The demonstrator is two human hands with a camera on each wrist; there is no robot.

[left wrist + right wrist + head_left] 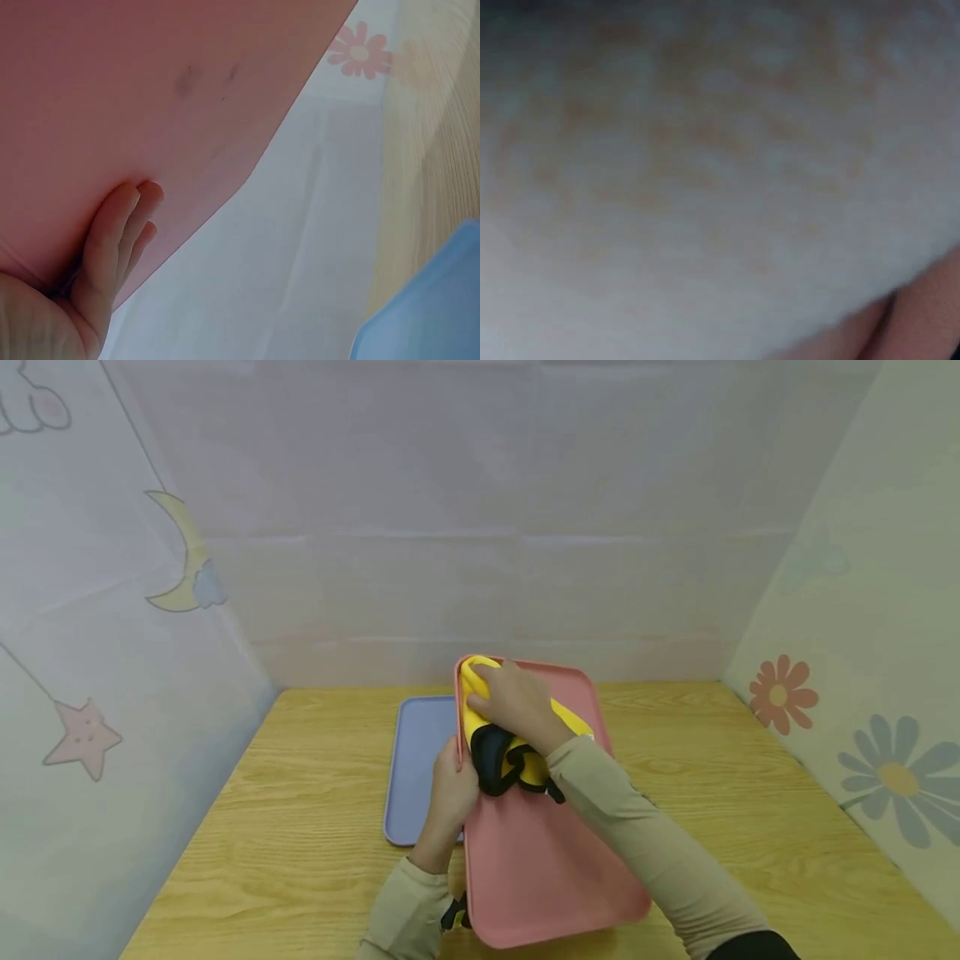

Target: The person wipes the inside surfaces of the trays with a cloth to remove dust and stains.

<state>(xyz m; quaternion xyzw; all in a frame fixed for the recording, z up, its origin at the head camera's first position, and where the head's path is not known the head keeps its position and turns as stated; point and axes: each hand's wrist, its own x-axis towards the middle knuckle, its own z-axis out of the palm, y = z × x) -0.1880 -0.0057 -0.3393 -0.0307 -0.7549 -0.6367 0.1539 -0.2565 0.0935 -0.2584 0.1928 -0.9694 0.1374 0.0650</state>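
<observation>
A pink tray (555,868) is raised and tilted above the table, its long side running away from me. My left hand (453,785) grips its left edge; in the left wrist view the fingers (112,232) lie along the underside, where a few dark smudges show. Bunched against the tray's far left corner is a yellow cloth (474,706) with black edging. My right hand (517,697) holds this cloth, pressing it to the tray's inner face. The right wrist view is filled by a blurred pale surface, with a bit of skin at lower right.
A blue tray (420,768) lies on the wooden table (300,827), partly behind the pink one. Something black and yellow (454,913) shows beside the left sleeve, mostly hidden. Printed sheets (480,527) wall the table at the back and both sides.
</observation>
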